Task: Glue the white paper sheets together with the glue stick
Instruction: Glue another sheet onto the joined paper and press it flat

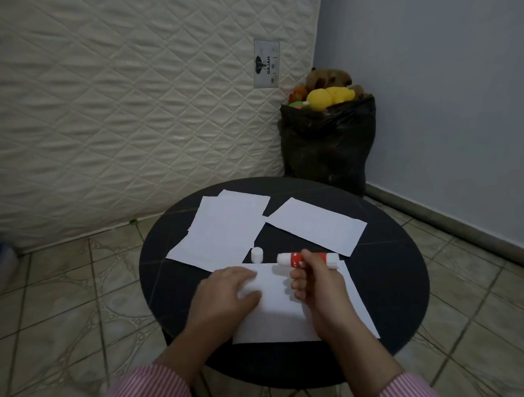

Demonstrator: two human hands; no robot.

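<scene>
Left hand point(229, 289) lies flat and open on the near sheet point(295, 306), right hand point(316, 287) grips the uncapped glue stick point(292, 259) sideways above its far edge; ease that pressing palm and the paper may skid or wrinkle under the stroke.

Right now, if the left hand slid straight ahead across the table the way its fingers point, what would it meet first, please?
The left hand lies flat on the near sheet, fingers pointing up and right. Going straight on, it would probably meet the glue stick in the right hand first; the cap sits slightly left of that line.
</scene>
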